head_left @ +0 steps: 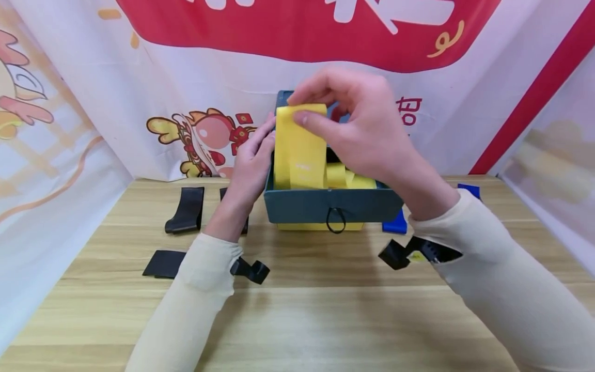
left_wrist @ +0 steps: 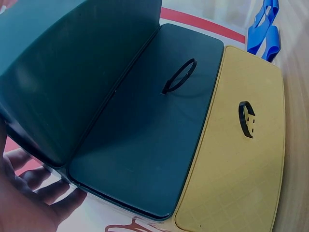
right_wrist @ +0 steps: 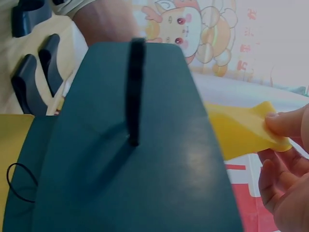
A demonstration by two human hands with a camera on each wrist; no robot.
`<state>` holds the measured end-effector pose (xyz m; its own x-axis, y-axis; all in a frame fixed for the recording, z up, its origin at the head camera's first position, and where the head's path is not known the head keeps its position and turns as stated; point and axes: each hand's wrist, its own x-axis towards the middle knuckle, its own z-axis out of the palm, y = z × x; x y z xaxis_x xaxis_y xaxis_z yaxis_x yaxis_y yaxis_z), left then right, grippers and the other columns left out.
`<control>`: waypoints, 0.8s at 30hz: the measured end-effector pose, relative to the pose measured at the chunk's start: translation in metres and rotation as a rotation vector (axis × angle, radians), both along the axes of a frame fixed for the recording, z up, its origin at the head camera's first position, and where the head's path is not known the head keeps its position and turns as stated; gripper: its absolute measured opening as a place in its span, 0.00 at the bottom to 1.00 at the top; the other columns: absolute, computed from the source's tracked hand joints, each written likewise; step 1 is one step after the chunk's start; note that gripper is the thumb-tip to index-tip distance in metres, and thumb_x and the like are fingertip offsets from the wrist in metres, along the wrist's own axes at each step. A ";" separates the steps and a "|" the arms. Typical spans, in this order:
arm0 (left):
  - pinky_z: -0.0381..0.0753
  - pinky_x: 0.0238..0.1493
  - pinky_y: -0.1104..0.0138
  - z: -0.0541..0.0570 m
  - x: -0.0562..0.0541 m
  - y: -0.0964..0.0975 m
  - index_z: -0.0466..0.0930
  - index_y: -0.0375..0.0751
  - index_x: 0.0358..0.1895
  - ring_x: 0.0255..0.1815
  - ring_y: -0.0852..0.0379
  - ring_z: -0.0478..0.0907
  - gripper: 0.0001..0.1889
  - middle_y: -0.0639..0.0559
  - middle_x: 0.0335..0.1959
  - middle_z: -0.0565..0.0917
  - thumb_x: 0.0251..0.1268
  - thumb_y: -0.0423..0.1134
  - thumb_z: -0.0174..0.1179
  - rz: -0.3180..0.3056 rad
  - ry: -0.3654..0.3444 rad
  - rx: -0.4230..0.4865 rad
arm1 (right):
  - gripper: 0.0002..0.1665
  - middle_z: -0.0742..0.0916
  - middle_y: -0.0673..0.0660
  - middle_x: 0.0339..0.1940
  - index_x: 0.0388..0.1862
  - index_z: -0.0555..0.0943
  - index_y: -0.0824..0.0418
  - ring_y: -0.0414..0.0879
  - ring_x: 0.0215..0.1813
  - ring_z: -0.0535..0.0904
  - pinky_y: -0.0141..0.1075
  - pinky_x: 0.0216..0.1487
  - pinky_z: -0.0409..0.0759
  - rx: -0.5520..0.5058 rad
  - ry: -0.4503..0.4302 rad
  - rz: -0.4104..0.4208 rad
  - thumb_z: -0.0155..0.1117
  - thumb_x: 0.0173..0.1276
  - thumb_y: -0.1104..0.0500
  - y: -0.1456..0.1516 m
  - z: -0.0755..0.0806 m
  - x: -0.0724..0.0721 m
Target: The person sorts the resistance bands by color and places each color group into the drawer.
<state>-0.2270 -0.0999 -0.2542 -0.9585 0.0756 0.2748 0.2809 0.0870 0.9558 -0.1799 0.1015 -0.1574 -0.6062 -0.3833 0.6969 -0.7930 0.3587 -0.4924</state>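
A yellow flat elastic band [head_left: 302, 150] stands up out of a dark teal box [head_left: 297, 206] with a black cord loop on its front. My right hand [head_left: 362, 124] pinches the band's top end between thumb and fingers. In the right wrist view the yellow band [right_wrist: 241, 128] stretches past the box edge into the fingertips. More yellow bands [head_left: 350, 178] lie inside the box. My left hand [head_left: 251, 168] rests along the box's left side; in the left wrist view its fingertips [left_wrist: 72, 200] touch the side edge.
Beneath the open part sits a yellow front panel [left_wrist: 241, 174] with a black loop. Black bands [head_left: 185, 209] lie on the wooden table at left, blue bands [head_left: 395, 222] at right. A printed curtain [head_left: 260, 67] hangs behind the box.
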 end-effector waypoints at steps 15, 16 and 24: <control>0.58 0.87 0.59 -0.002 -0.002 0.000 0.70 0.59 0.80 0.87 0.69 0.54 0.24 0.70 0.85 0.61 0.87 0.51 0.47 0.007 0.034 -0.033 | 0.11 0.92 0.54 0.49 0.51 0.89 0.60 0.44 0.52 0.84 0.39 0.50 0.81 0.126 -0.049 -0.056 0.72 0.74 0.58 0.003 -0.017 0.008; 0.58 0.87 0.60 -0.002 -0.002 0.000 0.70 0.58 0.80 0.87 0.69 0.54 0.24 0.69 0.85 0.61 0.87 0.50 0.47 0.007 0.037 -0.032 | 0.11 0.92 0.54 0.49 0.51 0.89 0.60 0.44 0.52 0.84 0.40 0.50 0.81 0.135 -0.057 -0.056 0.72 0.73 0.58 0.004 -0.018 0.010; 0.56 0.88 0.62 -0.001 0.000 0.000 0.71 0.60 0.79 0.86 0.70 0.54 0.24 0.68 0.85 0.60 0.87 0.50 0.48 0.007 0.040 -0.028 | 0.09 0.92 0.52 0.46 0.49 0.89 0.57 0.44 0.50 0.83 0.42 0.49 0.82 0.244 -0.159 -0.060 0.74 0.71 0.58 0.011 -0.026 0.015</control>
